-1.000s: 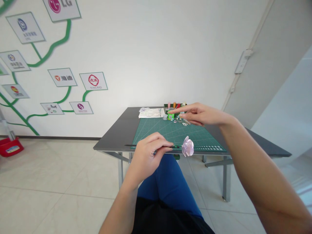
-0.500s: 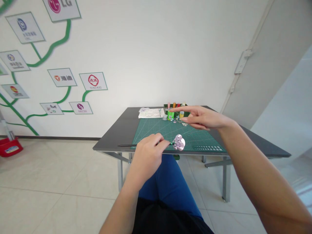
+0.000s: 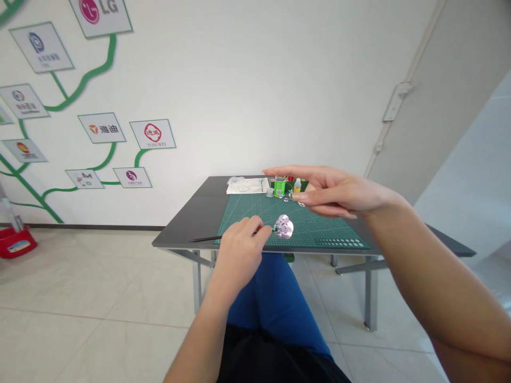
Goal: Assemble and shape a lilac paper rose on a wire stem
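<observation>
My left hand (image 3: 239, 250) pinches a thin dark stem with a pale pink paper flower (image 3: 284, 226) at its tip, held over the near edge of the green cutting mat (image 3: 327, 229). The stem's free end sticks out to the left past my fingers. My right hand (image 3: 331, 192) hovers above and to the right of the flower, fingers spread and pointing left, with nothing visible in it.
The mat lies on a dark grey table (image 3: 191, 218). At its far end stand a green tape roll (image 3: 280, 186), a small yellow-capped bottle (image 3: 297, 185), white paper sheets (image 3: 247, 185) and small scraps. A red bin (image 3: 18, 240) sits on the floor at left.
My left hand has drawn the flower to the left and turned it so its face shows. My right hand has come back from the supplies toward me and lifted slightly.
</observation>
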Demonstrator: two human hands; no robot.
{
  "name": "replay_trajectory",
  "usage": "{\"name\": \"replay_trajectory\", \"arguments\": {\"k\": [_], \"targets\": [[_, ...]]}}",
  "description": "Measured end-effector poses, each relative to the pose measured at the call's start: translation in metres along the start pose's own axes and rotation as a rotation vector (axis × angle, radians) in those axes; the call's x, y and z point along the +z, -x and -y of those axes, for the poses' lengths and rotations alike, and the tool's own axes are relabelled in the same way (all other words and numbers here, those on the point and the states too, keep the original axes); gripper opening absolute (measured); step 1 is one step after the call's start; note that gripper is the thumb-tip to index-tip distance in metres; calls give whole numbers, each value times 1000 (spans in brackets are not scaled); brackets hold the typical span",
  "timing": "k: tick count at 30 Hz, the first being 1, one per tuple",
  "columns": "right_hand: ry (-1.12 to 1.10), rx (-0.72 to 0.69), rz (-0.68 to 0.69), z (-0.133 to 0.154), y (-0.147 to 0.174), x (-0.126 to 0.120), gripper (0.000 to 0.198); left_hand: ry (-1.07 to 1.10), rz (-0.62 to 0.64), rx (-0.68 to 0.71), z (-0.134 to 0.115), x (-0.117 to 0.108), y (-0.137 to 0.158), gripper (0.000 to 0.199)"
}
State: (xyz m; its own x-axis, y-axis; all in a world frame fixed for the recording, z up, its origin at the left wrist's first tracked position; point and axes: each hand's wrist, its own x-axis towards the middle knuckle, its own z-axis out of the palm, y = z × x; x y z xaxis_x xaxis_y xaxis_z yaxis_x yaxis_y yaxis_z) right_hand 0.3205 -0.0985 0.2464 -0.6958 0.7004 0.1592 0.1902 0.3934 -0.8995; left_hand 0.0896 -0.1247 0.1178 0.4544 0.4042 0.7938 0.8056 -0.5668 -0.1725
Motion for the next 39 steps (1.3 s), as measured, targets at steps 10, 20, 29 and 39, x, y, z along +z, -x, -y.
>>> {"name": "replay_trajectory", "arguments": {"k": [10, 20, 29, 39], "targets": [[-123, 65, 33, 9, 19, 17, 88, 145, -13, -186, 6, 4, 3, 17], [-226, -33, 192, 7, 37, 15, 85, 534, -25, -414, 12, 0, -1, 16], [-194, -9, 179, 6, 46, 16, 83, 604, -81, -378, 12, -1, 4, 27], [-101, -38, 135, 12, 36, 7, 78, 664, -98, -365, 6, -2, -2, 11]]}}
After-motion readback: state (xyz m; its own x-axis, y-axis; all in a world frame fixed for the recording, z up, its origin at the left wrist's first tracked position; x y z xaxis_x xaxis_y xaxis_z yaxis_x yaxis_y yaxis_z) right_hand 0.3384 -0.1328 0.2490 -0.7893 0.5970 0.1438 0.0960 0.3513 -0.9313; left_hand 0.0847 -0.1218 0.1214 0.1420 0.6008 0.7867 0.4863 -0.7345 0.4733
